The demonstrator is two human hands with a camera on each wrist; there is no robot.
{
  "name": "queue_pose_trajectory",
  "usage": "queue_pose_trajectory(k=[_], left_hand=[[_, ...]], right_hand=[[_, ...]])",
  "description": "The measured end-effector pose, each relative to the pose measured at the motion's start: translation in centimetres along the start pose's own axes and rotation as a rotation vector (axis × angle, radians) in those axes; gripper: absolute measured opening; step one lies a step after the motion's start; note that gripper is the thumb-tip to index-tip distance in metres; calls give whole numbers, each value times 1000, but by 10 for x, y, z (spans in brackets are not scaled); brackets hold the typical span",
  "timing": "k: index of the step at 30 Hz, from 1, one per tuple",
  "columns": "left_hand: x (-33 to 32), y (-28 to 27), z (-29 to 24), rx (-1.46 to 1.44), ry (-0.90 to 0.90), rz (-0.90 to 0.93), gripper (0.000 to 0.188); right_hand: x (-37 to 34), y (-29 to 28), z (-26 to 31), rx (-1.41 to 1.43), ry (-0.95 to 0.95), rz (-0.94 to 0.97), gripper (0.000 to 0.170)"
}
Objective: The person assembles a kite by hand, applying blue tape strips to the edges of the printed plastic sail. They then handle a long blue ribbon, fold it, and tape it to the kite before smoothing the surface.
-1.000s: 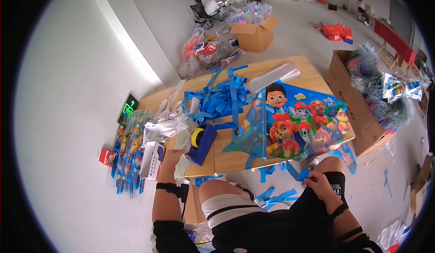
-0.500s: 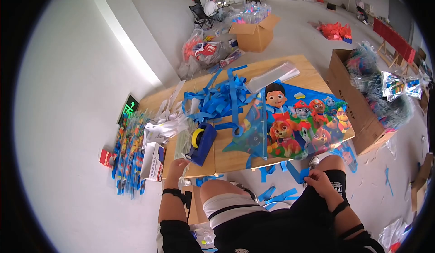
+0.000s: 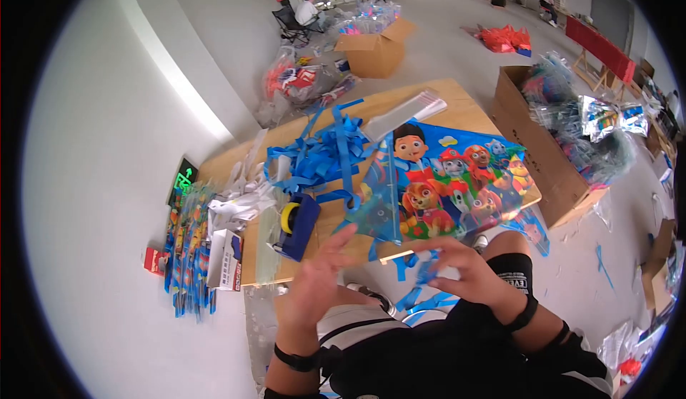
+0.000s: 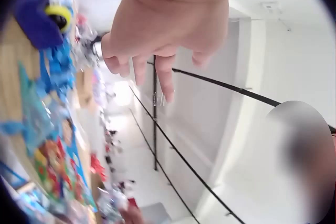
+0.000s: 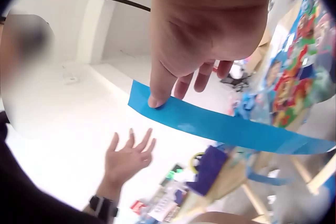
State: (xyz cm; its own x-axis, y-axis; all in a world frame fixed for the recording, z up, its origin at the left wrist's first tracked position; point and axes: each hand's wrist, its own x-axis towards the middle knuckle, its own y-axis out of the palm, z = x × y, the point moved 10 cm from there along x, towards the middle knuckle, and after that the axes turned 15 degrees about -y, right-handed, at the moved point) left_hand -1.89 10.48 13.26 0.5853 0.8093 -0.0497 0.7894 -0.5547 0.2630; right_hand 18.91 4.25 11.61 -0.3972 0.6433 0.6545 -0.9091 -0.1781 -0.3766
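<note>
My left hand (image 3: 314, 285) is raised in front of the table's near edge, fingers spread. In the left wrist view a small clear piece, like sticky tape, shows at one fingertip (image 4: 167, 96). Between thumb and fingers my right hand (image 3: 468, 274) pinches the end of a blue ribbon strip (image 5: 210, 128), which trails toward the table in the right wrist view. Near both hands, a cartoon-printed kite (image 3: 429, 206) lies over the table's front edge. The blue tape dispenser (image 3: 304, 229) with a yellow-cored roll stands on the table left of the kite.
Piled blue strips (image 3: 318, 152), white strips (image 3: 243, 202) and a clear plastic stack (image 3: 407, 115) lie on the wooden table (image 3: 457, 102). Rolled printed pieces (image 3: 189, 249) and a small white box (image 3: 226, 260) are at the left. A carton (image 3: 529, 127) of plastic-wrapped goods stands right.
My left hand has left the dispenser's front, moving right and up toward the right hand with fingers spread. The right hand has risen leftward with the blue strip. The head view has shifted.
</note>
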Motion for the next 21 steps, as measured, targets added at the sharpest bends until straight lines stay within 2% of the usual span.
queue_pose_trajectory(k=[1,2,3,5,7,9,10,12,13,17,19,20,21], left_hand=[[4,28,1,27,-7,102,51],[8,39,10,17,-9,113,51],[11,48,17,-26,6,137,49],[15,65,21,-73,28,161,48],[14,76,25,-78,-22,113,44],[17,73,39,-21,-48,52,40],[19,70,47,42,-72,-5,37],[17,70,55,65,-62,-26,29],[16,70,58,95,-50,-39,22],[15,66,70,287,50,-131,18],[10,67,57,449,222,-263,32],[9,71,55,447,224,-264,32],[4,74,46,632,257,-388,38]], right_hand=[[7,-1,0,170,34,-124,18],[8,-5,-1,339,65,-249,18],[6,-3,1,328,72,-249,18],[1,5,0,535,102,-287,20],[-10,7,1,565,82,-305,18],[-31,18,-14,658,230,-283,19],[-35,19,-12,662,238,-280,19],[-45,23,-17,798,371,-357,20],[-48,24,-18,802,376,-352,20],[-49,27,-11,779,365,-273,18],[-46,31,-9,745,370,-217,18],[-43,30,-6,711,307,-221,18],[-41,28,-3,677,244,-225,18]])
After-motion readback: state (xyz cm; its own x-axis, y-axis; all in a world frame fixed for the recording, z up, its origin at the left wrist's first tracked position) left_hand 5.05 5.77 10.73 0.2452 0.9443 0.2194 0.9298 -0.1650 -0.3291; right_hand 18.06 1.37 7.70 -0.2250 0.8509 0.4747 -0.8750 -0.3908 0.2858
